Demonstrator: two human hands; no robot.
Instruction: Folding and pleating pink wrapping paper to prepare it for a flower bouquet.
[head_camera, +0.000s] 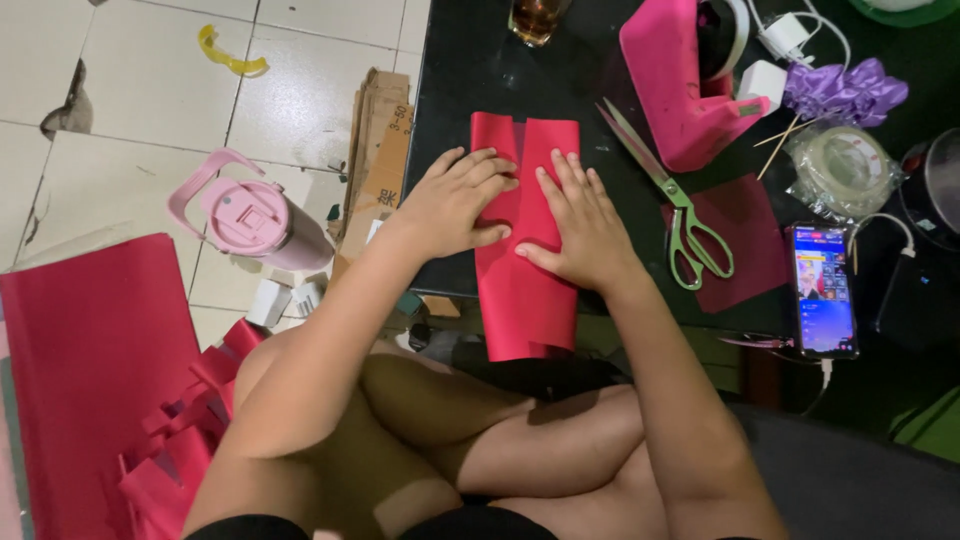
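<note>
Hidden or cut off: the near end of the red paper sheet (525, 290) hung over the edge of the black table (470, 70) toward the person's lap, so how far it went on could not be told; a glass (537, 18) at the top edge was cut off, and so was a dark object at the far right.
Hard to make out: the middle of the sheet lay under both palms — any crease there was covered.
Sheet, axis: its long axis ran from the far side of the table to the near side, the far end pointing away from the person, with a shallow fold down its length.
Left hand (455, 205): flat on the sheet's left edge, fingers spread and pressing, clamped on nothing.
Right hand (583, 228): flat on the sheet's right half, fingers extended away — likewise pressing, not gripping.
Beside the hands: green-handled scissors (680, 215) just right of the sheet, then a pink tape dispenser (675, 80), a phone (823, 290) and a tape roll (845, 165).
Floor: a pink bottle (250, 215) and more red paper (95, 360).
</note>
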